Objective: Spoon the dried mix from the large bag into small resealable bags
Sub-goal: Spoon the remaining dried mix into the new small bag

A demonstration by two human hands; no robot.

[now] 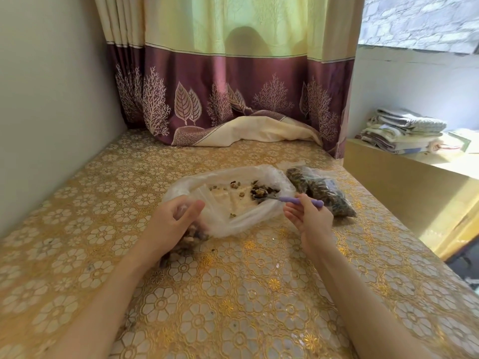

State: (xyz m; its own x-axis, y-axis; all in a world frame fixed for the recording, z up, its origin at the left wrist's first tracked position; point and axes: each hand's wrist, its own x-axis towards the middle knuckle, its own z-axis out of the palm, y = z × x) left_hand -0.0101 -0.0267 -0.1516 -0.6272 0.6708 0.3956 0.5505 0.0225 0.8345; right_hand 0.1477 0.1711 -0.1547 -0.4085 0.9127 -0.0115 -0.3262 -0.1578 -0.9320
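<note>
Right hand (309, 216) gripped purple-handled spoon (290, 199), loaded, inside large translucent plastic bag (233, 200); left hand (173, 218) held small filled bag (189, 240).

The left hand (173, 221) hides most of a small bag (187, 241); its seal cannot be seen.

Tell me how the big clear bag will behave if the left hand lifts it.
The large bag looks thin and crumpled, so it would probably sag. Only scattered bits of dried mix remain, so it is likely light. Its open mouth might spill them.

Sunlit patterned curtain (233, 81) behind floral tabletop (233, 294)
</note>
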